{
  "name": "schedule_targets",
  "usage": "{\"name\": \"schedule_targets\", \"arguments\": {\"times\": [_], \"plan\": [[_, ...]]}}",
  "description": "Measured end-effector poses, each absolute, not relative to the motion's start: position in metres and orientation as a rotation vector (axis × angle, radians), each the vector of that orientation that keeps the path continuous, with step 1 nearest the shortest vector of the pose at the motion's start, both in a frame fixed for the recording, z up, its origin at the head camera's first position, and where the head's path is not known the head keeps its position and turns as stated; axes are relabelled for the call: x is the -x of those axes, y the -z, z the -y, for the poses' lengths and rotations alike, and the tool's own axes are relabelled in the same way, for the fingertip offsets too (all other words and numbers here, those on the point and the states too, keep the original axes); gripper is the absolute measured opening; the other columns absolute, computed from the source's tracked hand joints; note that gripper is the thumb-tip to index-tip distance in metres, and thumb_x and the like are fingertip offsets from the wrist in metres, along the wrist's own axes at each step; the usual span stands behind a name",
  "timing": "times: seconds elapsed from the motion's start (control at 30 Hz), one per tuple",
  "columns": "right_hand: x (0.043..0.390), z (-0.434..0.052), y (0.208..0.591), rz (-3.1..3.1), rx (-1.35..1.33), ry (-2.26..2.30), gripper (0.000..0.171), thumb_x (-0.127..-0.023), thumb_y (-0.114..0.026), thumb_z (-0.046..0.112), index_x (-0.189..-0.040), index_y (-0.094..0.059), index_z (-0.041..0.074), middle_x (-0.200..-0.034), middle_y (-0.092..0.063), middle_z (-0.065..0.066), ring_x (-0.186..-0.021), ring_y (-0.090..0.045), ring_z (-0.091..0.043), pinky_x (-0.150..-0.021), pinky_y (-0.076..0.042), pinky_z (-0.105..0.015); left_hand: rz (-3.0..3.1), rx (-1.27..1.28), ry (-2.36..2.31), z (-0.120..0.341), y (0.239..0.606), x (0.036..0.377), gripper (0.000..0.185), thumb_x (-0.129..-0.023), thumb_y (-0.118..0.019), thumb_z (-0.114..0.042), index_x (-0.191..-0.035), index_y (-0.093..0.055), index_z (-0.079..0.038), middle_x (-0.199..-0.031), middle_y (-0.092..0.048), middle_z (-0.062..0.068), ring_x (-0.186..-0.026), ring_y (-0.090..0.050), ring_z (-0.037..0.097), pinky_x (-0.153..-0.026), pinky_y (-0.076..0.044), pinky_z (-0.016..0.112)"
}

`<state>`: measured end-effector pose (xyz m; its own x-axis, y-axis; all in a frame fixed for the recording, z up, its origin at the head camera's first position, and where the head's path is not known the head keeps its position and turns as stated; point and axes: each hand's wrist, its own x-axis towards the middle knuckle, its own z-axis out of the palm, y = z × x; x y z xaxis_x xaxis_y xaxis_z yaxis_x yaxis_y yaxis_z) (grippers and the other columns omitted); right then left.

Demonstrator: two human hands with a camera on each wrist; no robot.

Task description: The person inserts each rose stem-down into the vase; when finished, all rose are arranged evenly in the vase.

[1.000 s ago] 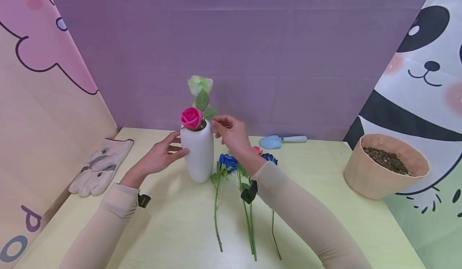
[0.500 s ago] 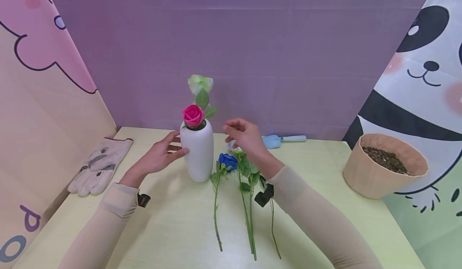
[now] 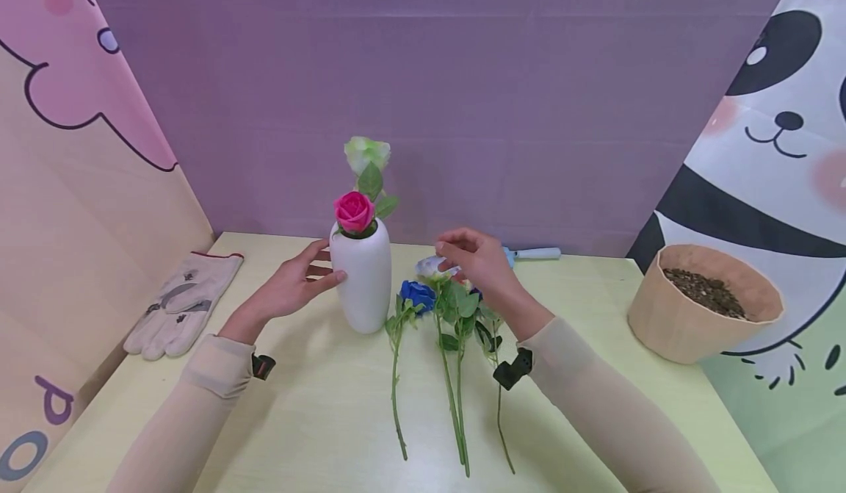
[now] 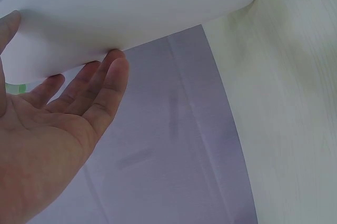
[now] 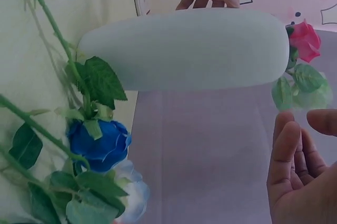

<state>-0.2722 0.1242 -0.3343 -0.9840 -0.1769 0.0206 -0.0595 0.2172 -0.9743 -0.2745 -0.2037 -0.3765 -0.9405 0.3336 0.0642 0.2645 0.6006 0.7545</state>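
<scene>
A white vase [image 3: 360, 280] stands mid-table with a pink rose [image 3: 353, 211] and a taller white-green rose [image 3: 366, 153] in it. My left hand [image 3: 324, 265] touches the vase's left side with straight fingers and thumb; the left wrist view shows the fingertips [image 4: 113, 63] on the vase [image 4: 131, 8]. My right hand [image 3: 452, 249] hovers with loosely curled fingers, holding nothing, just above a pale rose [image 3: 428, 266] beside a blue rose [image 3: 418, 294]. Both lie with a few other long-stemmed flowers right of the vase. In the right wrist view, my right hand [image 5: 297, 155] hangs beside the vase [image 5: 184, 50] and blue rose [image 5: 97, 139].
Work gloves [image 3: 181, 306] lie at the table's left edge. A blue trowel [image 3: 532, 254] rests at the back by the purple wall. A tan pot of soil [image 3: 707, 302] stands at the right. Cartoon panels close in both sides.
My right hand left the vase's mouth and moved right and down to above the flowers lying on the table. The left hand and vase stayed put.
</scene>
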Motion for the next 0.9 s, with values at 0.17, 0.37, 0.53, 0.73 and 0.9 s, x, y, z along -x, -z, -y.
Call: {"name": "schedule_targets", "arguments": {"times": [0.17, 0.37, 0.53, 0.73, 0.9], "plan": [[0.269, -0.138, 0.340, -2.390, 0.218, 1.874, 0.027, -0.098, -0.065, 0.027, -0.119, -0.065, 0.009, -0.098, -0.068, 0.001, -0.079, -0.069, -0.014, -0.061, -0.055, -0.025, -2.739, -0.521, -1.270, 0.204, 0.376, 0.274, 0.077, -0.096, -0.062, -0.050, -0.157, -0.025, -0.020, -0.148, -0.048, 0.014, -0.131, -0.056, 0.038, -0.103, -0.051, 0.055], [0.266, -0.157, 0.352, -2.457, 0.206, 1.748, 0.033, -0.099, -0.063, 0.030, -0.122, -0.063, 0.006, -0.105, -0.070, -0.007, -0.085, -0.070, -0.016, -0.070, -0.058, -0.033, -2.745, -0.535, -1.261, 0.205, 0.376, 0.274, 0.077, -0.096, -0.062, -0.050, -0.156, -0.025, -0.020, -0.148, -0.049, 0.015, -0.130, -0.057, 0.038, -0.102, -0.052, 0.054], [0.264, -0.172, 0.362, -2.478, 0.193, 1.692, 0.036, -0.099, -0.063, 0.031, -0.123, -0.062, 0.004, -0.109, -0.069, -0.012, -0.088, -0.072, -0.020, -0.072, -0.058, -0.033, -2.740, -0.537, -1.271, 0.205, 0.376, 0.275, 0.077, -0.096, -0.062, -0.050, -0.156, -0.026, -0.020, -0.148, -0.049, 0.015, -0.130, -0.057, 0.038, -0.102, -0.052, 0.054], [0.262, -0.188, 0.375, -2.449, 0.203, 1.668, 0.038, -0.100, -0.062, 0.028, -0.125, -0.061, 0.000, -0.102, -0.070, -0.002, -0.087, -0.071, -0.018, -0.072, -0.058, -0.030, -2.730, -0.527, -1.278, 0.205, 0.378, 0.277, 0.077, -0.096, -0.062, -0.051, -0.156, -0.026, -0.020, -0.149, -0.048, 0.014, -0.131, -0.056, 0.038, -0.103, -0.051, 0.054], [0.259, -0.200, 0.386, -2.430, 0.220, 1.645, 0.036, -0.099, -0.063, 0.026, -0.122, -0.061, -0.002, -0.100, -0.071, -0.006, -0.087, -0.072, -0.020, -0.075, -0.059, -0.036, -2.725, -0.518, -1.282, 0.206, 0.379, 0.277, 0.075, -0.096, -0.062, -0.051, -0.155, -0.027, -0.021, -0.148, -0.048, 0.013, -0.130, -0.056, 0.038, -0.103, -0.051, 0.054]]}}
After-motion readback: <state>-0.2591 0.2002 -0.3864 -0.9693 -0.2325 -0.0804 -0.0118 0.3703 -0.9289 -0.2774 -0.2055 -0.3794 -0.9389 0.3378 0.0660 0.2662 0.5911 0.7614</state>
